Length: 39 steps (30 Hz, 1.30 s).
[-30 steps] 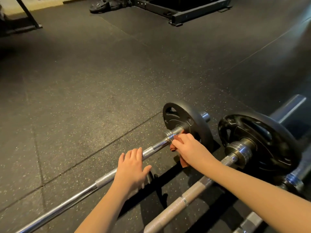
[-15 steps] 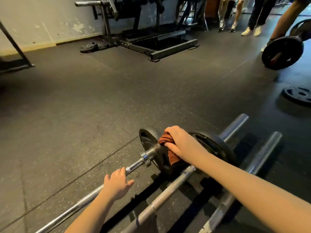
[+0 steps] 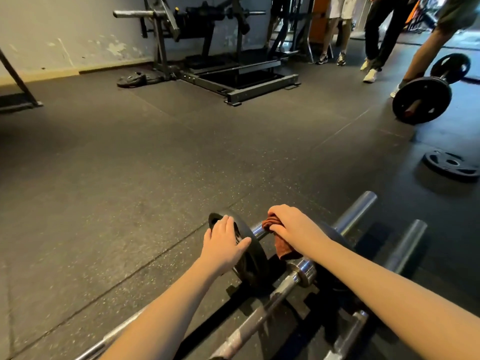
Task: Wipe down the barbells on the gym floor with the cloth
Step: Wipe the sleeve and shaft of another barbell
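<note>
Rust-brown cloth (image 3: 281,246) is bunched under the right hand (image 3: 294,227). Its fingers curl down over the fabric and clamp it onto the chrome sleeve (image 3: 257,231) of the leftmost barbell (image 3: 96,346), just beyond its black plate (image 3: 253,263). The left hand (image 3: 223,242) lies open on that plate, with the palm on the near face, fingers reaching the rim and thumb spread.

The step in hand appears to be wiping this sleeve. To do it well, the cloth probably needs to wrap right round the metal. A twist of the wrist while sliding toward the tip would reach the underside too. The left hand seems well placed to stop the bar rolling across the speckled rubber floor (image 3: 130,203), provided it presses firmly.

A second barbell (image 3: 259,315) lies just beside the first, its collar close under the hanging cloth, so knuckles could get pinched there. A third barbell (image 3: 407,242) lies beyond it. Whether those two are already clean cannot be told.

Far off to the right are a loose plate (image 3: 450,166) and several people's legs.
</note>
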{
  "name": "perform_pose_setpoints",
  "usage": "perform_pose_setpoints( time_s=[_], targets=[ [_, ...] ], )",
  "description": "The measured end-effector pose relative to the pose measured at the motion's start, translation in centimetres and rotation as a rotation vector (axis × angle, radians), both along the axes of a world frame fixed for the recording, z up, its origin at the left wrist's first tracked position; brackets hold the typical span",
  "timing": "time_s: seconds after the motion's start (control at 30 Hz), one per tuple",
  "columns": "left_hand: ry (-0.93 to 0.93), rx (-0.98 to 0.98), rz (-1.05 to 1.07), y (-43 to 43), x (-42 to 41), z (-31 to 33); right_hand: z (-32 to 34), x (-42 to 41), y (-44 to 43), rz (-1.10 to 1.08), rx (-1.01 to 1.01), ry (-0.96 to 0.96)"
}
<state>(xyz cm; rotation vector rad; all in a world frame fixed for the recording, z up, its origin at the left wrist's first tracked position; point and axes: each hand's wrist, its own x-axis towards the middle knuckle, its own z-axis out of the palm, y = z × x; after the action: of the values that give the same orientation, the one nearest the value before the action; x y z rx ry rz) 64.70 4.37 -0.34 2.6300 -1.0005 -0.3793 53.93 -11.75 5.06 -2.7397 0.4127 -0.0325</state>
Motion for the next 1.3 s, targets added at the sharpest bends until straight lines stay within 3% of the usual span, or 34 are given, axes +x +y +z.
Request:
perform_pose_setpoints(
  time_s=[0.2, 0.37, 0.57, 0.73, 0.83, 1.03, 1.17, 1.3],
  targets=[
    [-0.132, -0.073, 0.056, -2.0, 1.0, -2.4, -0.4, 2.8, -2.2, 0.036, -0.06, 0.1],
    [-0.109, -0.164, 0.064, -1.7, 2.2, -3.8, -1.7, 5.6, -3.9, 0.135, -0.138, 0.238],
    [-0.071, -0.2, 0.081, -1.7, 3.7, -4.4, -4.5, 8.8, -5.8, 0.205, -0.127, 0.236],
    [-0.055, -0.217, 0.094, -1.9, 4.9, -4.8, -8.8, 12.1, -4.3, 0.183, -0.02, 0.03],
    [-0.069, -0.208, 0.095, -1.6, 5.6, -4.8, -12.1, 12.2, -2.6, 0.378, -0.074, 0.114],
    [-0.016, -0.224, 0.12, -1.9, 6.1, -4.6, -14.6, 14.9, -6.7, 0.199, -0.103, 0.116],
    [-0.022, -0.216, 0.138, -2.0, 5.9, -4.6, -15.5, 12.6, -3.7, 0.425, 0.016, 0.017],
    [-0.031, -0.181, 0.133, -2.1, 5.5, -4.3, -14.8, 13.2, -6.7, 0.398, -0.109, 0.109]
  ],
)
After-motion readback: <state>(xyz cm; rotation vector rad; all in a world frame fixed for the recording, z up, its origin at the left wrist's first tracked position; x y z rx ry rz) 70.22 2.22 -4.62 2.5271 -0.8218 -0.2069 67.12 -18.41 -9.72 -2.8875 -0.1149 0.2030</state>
